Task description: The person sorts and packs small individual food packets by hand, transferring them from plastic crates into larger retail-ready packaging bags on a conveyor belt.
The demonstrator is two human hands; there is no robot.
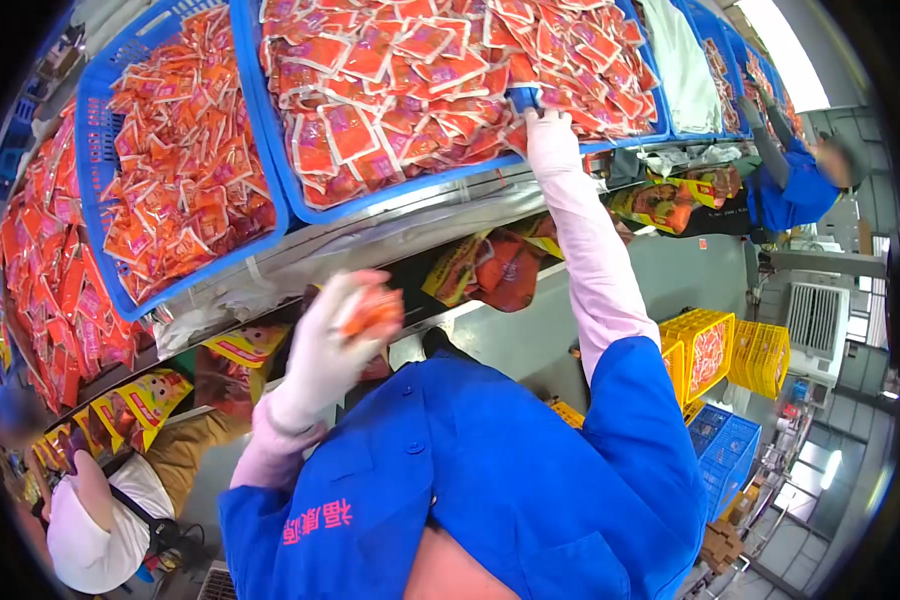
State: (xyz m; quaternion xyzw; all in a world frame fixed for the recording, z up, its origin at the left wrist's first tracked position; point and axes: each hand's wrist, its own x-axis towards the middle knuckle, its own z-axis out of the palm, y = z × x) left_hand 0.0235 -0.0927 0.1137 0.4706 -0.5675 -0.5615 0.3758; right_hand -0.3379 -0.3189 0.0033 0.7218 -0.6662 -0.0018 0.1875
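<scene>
My left hand [342,335], in a white glove, is closed round a few small red sachets [373,312] in front of my chest. They are slightly blurred. My right hand [552,140], also gloved, reaches to the front rim of a blue crate [390,195]. Its fingers are bent down among the red sachets [440,70] heaped there, and what lies beneath the fingertips is hidden. Below the crates hangs a row of yellow-and-red printed bags [485,268], between my two arms.
More sachets fill a second blue crate [185,250] at left. Yellow crates [708,345] and a blue crate [722,450] stand behind me at right. One co-worker [805,185] is at far right, another [105,520] at lower left.
</scene>
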